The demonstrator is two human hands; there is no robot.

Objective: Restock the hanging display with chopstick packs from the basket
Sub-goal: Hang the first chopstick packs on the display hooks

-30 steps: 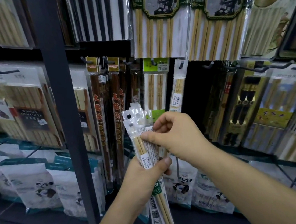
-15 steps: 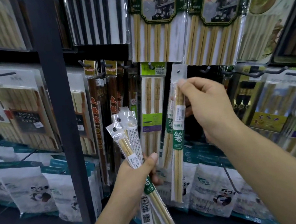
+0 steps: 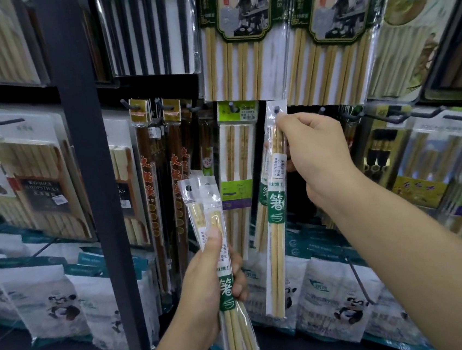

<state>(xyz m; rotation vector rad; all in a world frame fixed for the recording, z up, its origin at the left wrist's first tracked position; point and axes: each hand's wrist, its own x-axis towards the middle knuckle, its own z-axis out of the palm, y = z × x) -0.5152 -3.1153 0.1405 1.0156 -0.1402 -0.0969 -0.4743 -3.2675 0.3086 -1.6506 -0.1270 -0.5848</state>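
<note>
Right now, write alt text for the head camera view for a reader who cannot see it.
The right hand holds one chopstick pack up at a display hook, its hang hole at the hook's tip. The left hand grips a bundle of matching packs lower down. Other hanging chopstick packs fill the dark rack around them.

Two bare forearms, no sleeves, no jewellery.
</note>
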